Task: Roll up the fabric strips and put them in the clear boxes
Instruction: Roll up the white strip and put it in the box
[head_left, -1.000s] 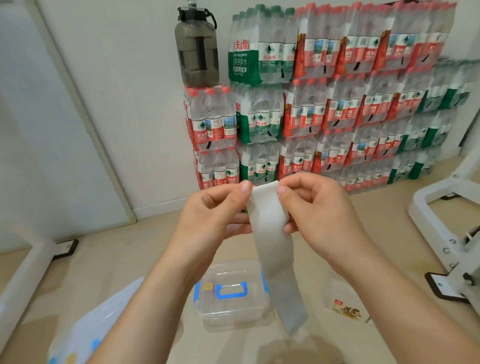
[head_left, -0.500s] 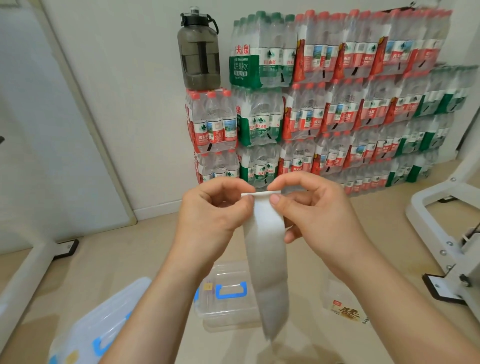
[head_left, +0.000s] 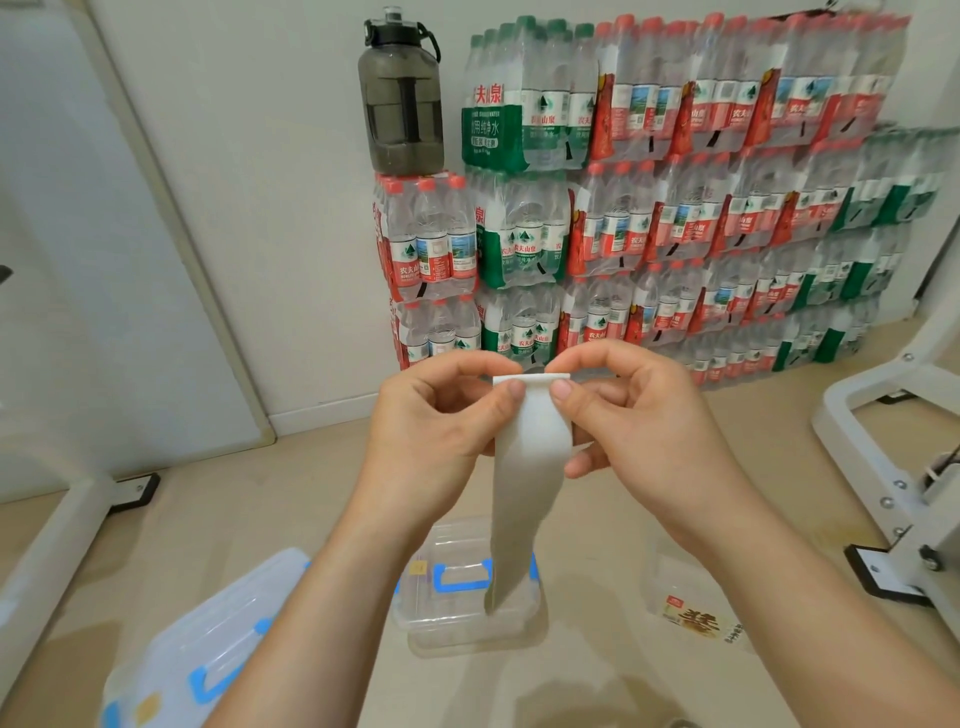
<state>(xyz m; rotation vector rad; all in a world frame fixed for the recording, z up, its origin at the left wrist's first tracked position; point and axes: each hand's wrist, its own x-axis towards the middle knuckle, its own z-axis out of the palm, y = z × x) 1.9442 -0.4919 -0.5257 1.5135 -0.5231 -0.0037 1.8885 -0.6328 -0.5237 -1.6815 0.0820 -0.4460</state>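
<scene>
Beige flooring runs to a white wall stacked with bottled-water packs; at lower left lies one clear box; the left hand pinches the white fabric strip by its folded top edge; the strip hangs above a second clear box; the right hand pinches the same edge.

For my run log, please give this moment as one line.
fabric strip: hangs, top edge folded | left hand: pinches top edge | right hand: pinches top edge | clear box: on floor below
</scene>
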